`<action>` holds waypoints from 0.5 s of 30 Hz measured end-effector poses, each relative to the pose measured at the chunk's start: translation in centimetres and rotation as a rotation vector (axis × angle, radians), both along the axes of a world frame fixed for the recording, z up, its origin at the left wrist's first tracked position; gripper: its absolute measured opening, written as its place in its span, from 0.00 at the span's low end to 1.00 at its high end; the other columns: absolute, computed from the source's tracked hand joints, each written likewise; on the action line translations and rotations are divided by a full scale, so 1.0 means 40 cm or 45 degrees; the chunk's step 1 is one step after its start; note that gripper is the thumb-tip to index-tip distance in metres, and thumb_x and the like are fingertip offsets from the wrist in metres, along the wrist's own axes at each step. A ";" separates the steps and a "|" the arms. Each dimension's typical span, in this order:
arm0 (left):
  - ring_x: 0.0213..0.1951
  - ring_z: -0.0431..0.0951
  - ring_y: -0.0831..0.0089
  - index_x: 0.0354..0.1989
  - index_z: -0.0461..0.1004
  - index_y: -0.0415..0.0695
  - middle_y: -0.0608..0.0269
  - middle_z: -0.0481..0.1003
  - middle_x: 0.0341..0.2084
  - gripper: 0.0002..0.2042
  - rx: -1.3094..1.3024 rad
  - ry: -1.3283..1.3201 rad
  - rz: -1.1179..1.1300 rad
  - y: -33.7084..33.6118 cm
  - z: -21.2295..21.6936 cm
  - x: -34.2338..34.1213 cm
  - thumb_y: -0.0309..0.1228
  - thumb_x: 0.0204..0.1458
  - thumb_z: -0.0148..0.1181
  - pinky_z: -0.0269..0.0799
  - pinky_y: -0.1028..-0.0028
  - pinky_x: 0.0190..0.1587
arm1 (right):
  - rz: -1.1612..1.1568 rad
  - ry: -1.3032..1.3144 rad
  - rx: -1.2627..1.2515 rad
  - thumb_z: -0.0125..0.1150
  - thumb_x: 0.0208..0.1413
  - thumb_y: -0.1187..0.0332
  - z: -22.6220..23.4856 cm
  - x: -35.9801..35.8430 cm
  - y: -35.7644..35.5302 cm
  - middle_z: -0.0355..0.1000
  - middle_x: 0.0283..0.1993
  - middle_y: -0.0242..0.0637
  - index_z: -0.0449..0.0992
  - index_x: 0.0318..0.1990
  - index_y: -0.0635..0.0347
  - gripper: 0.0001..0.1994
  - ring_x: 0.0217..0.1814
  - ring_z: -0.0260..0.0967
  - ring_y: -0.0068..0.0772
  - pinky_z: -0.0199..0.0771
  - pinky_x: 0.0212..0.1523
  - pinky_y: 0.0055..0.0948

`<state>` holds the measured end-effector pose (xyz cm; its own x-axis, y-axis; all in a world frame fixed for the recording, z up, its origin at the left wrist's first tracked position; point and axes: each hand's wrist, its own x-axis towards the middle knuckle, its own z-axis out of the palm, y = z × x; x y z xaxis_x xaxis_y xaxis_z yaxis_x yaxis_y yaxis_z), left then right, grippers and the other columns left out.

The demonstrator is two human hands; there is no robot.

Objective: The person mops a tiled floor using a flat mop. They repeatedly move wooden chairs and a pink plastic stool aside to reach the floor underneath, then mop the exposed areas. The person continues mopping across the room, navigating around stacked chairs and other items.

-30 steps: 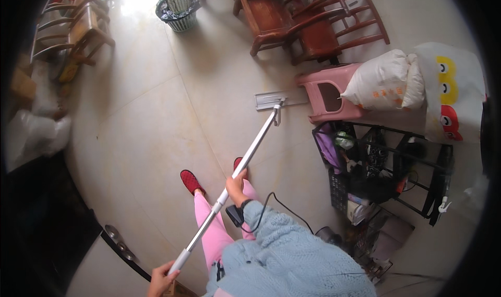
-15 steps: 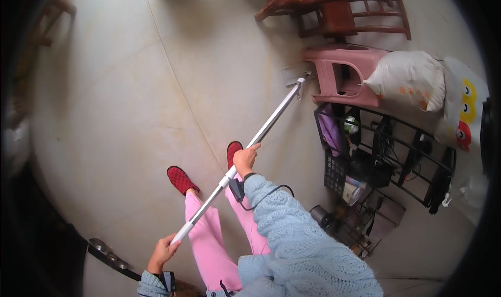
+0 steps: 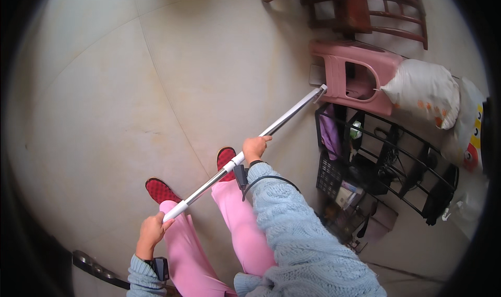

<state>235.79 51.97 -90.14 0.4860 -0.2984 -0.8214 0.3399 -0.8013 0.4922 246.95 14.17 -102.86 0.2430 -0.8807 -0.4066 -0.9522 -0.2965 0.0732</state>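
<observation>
A flat mop with a white and silver pole slants across the view from lower left to upper right. My left hand is closed around the pole's near end, beside my left leg. Farther up, my right hand wraps the pole above a white collar. At its far end, the pale mop head lies on the floor against the pink plastic stool. Part of the head is hidden behind the stool. Both forearms wear light blue knitted sleeves, with a dark device strapped at each wrist.
On the stool side stand a dark red wooden chair, a white sack and a black rack holding assorted items. My feet wear red checked slippers. Pale floor tiles spread to the left.
The mop head has moved right, from the open floor to the stool's side. Both hands keep their hold on the pole. The whole view has shifted somewhat.
</observation>
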 end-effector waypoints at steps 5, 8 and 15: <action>0.23 0.69 0.44 0.22 0.66 0.39 0.45 0.69 0.16 0.21 0.166 -0.128 -0.061 0.123 0.170 0.058 0.47 0.44 0.60 0.63 0.55 0.24 | -0.078 -0.192 0.210 0.51 0.47 0.74 0.088 0.007 0.092 0.57 0.49 0.73 0.29 0.58 0.85 0.40 0.45 0.69 0.56 0.72 0.46 0.39; 0.22 0.68 0.43 0.19 0.64 0.38 0.45 0.68 0.15 0.21 0.269 -0.200 -0.110 0.290 0.309 0.032 0.47 0.44 0.60 0.61 0.55 0.23 | -0.017 -0.301 0.421 0.50 0.48 0.73 0.189 -0.029 0.252 0.55 0.52 0.74 0.29 0.58 0.86 0.40 0.52 0.62 0.61 0.63 0.55 0.39; 0.26 0.70 0.66 0.26 0.70 0.38 0.53 0.69 0.19 0.17 0.479 0.597 0.121 0.489 0.526 -0.161 0.42 0.54 0.50 0.65 0.64 0.34 | -0.039 -0.240 0.756 0.51 0.51 0.69 0.373 -0.158 0.489 0.52 0.54 0.74 0.26 0.60 0.81 0.42 0.58 0.55 0.64 0.58 0.58 0.42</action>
